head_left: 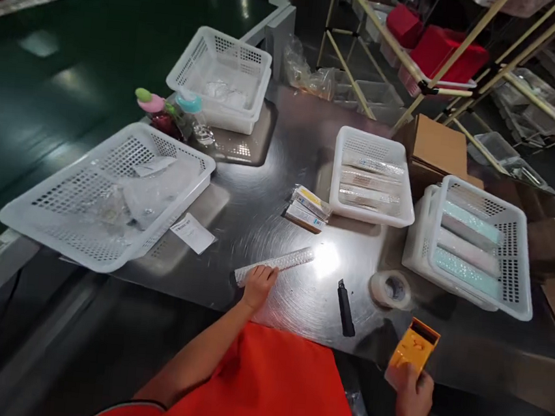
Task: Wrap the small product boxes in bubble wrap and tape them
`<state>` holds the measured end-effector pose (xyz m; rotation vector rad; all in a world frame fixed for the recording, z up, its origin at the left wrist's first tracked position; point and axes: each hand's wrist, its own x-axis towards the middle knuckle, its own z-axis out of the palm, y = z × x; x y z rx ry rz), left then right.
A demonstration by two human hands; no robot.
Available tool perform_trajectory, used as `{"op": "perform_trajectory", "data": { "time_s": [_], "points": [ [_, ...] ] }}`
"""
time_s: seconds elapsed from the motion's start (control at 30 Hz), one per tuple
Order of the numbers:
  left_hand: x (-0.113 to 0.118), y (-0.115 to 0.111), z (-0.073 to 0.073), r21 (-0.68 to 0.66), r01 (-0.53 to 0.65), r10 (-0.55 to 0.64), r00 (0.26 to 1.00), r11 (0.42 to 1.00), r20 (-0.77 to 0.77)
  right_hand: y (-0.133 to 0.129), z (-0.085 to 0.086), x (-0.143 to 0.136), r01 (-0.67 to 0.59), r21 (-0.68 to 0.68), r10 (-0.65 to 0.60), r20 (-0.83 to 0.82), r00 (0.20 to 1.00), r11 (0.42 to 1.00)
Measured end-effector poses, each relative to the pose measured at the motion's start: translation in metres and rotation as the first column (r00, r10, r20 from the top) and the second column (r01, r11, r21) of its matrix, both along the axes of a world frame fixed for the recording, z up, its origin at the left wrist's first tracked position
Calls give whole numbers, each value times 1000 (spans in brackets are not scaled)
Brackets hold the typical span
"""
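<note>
My left hand [259, 286] presses its closed fingers on a long, narrow bubble-wrapped package [295, 258], which lies aslant on the metal table near its front edge. Off to the right, my right hand [414, 391] grips an orange boxy hand tool [414, 347] with a dark slot at its upper end, held by the table's front edge. Between the hands lie a black utility knife [345, 309], its blade end pointing away from me, and a roll of clear tape [390, 289]. Beyond the package are small printed boxes [308, 209] in clear film.
A white basket [370, 213] holds bubble-wrapped packages; stacked baskets [478, 296] at right hold more. On the left stand baskets [132, 132] [227, 115] with clear plastic bags, bottles [195, 118] and a paper slip [193, 233]. Cardboard boxes [438, 145] and a green conveyor [75, 64] flank the table.
</note>
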<state>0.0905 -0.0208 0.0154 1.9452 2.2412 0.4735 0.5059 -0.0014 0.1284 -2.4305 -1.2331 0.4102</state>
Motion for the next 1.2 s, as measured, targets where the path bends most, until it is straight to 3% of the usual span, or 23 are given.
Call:
{"op": "perform_trajectory", "data": {
  "time_s": [0.07,0.17,0.3,0.37,0.43,0.57,0.73,0.9,1.07,1.2],
  "points": [
    [0,-1,-1,-3,-12,12,1000,1000,17,-10,15,-31,23,58,-7,-261,965,998],
    [-1,-3,0,-30,-2,4,999,1000,48,-3,27,-105,-95,58,110,-583,805,994],
    [-6,-3,4,-51,22,-17,996,998,85,25,22,-211,-423,83,340,-739,581,902],
    [-9,-2,6,-55,9,-4,995,998,97,35,14,-247,-509,92,386,-768,510,856],
    [-10,0,7,-63,-17,24,994,998,111,38,3,-266,-538,89,399,-774,493,838],
    [-8,3,11,-84,-116,126,984,990,126,36,-13,-269,-564,69,417,-748,516,823],
    [-8,13,24,-115,-215,228,968,970,108,32,-18,-266,-584,57,441,-716,541,810],
    [-20,27,40,-340,-133,181,977,931,114,30,-16,-268,-581,48,439,-707,555,812],
    [-28,31,49,-424,-61,118,987,904,108,6,-9,-238,-602,-28,379,-754,537,798],
    [-28,33,52,-463,-4,38,997,887,64,-11,-11,-220,-592,-75,358,-734,577,802]
  ]
}}
